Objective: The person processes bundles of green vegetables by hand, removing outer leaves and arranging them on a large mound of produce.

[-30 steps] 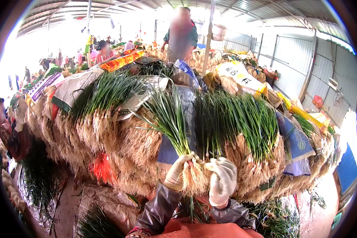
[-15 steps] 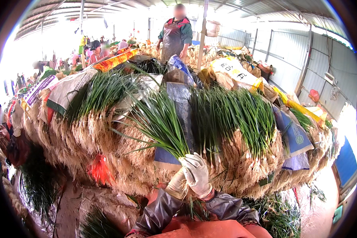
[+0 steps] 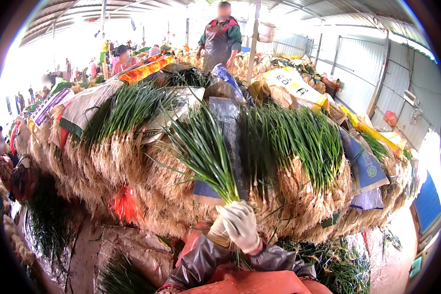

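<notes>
Low at centre, my gloved right hand (image 3: 242, 229) clasped the green onion bunch (image 3: 214, 161) near its base, angled up-left, having come over from the side; bunch seemed steadier. My left hand (image 3: 219, 230), behind, mostly hidden: couldn't tell its hold. Leaves fanned over the blue sack (image 3: 203, 190).

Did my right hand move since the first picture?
Yes. Your right hand has moved left, closer to the red plastic, and its fingers now curl over the bottom of the onions.
</notes>
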{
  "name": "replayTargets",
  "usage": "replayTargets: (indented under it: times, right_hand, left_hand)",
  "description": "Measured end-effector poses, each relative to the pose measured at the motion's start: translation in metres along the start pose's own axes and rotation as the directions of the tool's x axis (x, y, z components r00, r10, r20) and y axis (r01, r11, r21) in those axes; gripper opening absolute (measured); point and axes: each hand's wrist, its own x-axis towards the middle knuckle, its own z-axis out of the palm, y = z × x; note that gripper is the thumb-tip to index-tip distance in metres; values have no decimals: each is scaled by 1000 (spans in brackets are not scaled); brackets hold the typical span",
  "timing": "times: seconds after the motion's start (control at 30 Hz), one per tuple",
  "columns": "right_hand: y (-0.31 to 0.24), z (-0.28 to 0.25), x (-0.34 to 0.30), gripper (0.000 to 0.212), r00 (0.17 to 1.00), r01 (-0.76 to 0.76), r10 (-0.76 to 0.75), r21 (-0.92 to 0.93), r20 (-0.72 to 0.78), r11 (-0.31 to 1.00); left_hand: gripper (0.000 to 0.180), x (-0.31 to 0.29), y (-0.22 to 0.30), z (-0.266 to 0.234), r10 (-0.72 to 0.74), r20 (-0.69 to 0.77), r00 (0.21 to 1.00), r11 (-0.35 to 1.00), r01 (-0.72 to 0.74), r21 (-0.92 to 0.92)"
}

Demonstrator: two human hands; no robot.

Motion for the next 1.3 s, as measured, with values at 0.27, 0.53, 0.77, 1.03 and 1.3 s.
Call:
replayTargets:
  times: [0.27, 0.53, 0.77, 1.03, 1.3]
  right_hand:
    - [-2, 3, -1, 28, 998, 54, -51, -76, 38, 996]
    - [2, -49, 23, 32, 900, -387, 403, 119, -167, 914]
    - [76, -72, -1, 27, 867, -499, 491, -138, -91, 856]
    - [113, -80, 4, 23, 593, -786, 790, -103, 153, 610]
    - [216, -8, -5, 50, 436, -359, 856, -819, 277, 448]
  left_hand:
    - [12, 25, -5, -8, 108, 31, 994, 902, -111, 417]
    - [16, 7, 31, 1, 244, -151, 958, 862, -143, 486]
    - [26, -15, 17, 25, 337, 393, 856, 33, -427, 903]
    - [16, -23, 47, -5, 348, -315, 883, 908, -235, 347]
    - [27, -14, 29, 25, 307, -327, 894, 862, -115, 494]
